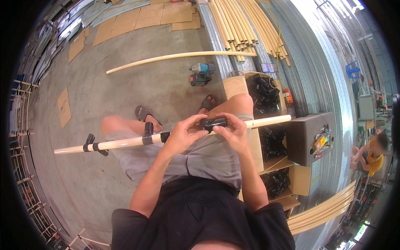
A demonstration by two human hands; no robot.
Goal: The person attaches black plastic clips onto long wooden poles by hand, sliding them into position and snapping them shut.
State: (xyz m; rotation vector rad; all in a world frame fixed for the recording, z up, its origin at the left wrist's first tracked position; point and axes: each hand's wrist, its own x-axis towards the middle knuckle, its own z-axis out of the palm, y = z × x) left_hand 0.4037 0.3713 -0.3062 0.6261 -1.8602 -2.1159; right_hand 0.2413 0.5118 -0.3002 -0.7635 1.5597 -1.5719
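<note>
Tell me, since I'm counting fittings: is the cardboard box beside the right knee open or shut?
Open: black fittings show inside the box, uncovered from above.

workshop | concrete floor (91, 96) | power drill (204, 68) | stacked pipes (233, 25) | boxed fittings (264, 93)

Cream pipe (268, 121) crosswise, black connectors (148, 131) along left part; black fitting (214, 122) right of middle.
</note>
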